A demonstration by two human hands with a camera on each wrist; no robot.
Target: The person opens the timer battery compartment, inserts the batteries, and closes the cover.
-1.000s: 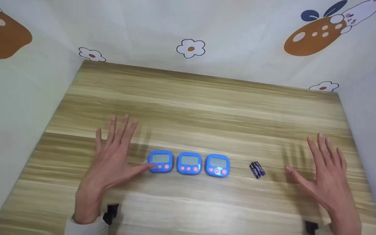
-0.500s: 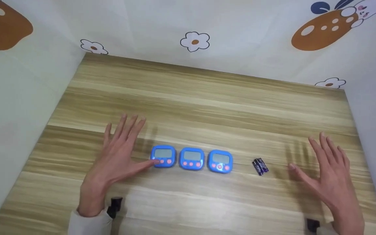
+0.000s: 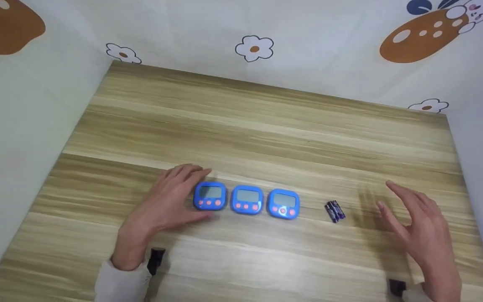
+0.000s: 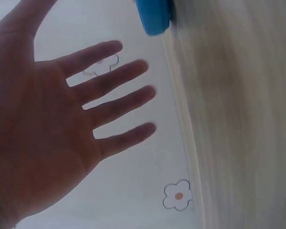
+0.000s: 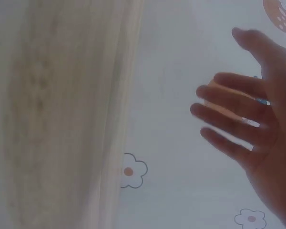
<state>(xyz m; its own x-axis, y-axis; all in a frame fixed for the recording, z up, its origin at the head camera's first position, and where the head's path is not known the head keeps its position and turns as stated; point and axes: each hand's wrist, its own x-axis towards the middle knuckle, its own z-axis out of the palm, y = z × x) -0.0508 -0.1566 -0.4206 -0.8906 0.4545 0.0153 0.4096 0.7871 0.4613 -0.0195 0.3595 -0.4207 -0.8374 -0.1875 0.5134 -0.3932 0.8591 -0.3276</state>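
Three blue digital timers, each with a grey display and pink buttons, lie in a row on the wooden table: a left timer (image 3: 210, 196), a middle timer (image 3: 247, 200) and a right timer (image 3: 283, 204). My left hand (image 3: 166, 201) is beside the left timer, fingers toward its upper left corner and thumb along its lower side, holding nothing. In the left wrist view that hand's fingers are spread, near a blue timer's edge (image 4: 153, 16). Small dark purple batteries (image 3: 335, 211) lie side by side to the right of the timers. Farther right, my right hand (image 3: 424, 230) hovers with thumb and fingers apart.
The wooden table (image 3: 266, 126) meets pale fabric walls (image 3: 191, 37) printed with flowers and orange fruit shapes at the back and sides. A black wrist mount (image 3: 156, 261) sticks out by the left sleeve (image 3: 122, 281), and another mount (image 3: 396, 287) shows at the right wrist.
My left hand has come in around the left timer, its thumb dropping from over a button to below the case. My right hand's fingers have drawn closer together and bent inward.
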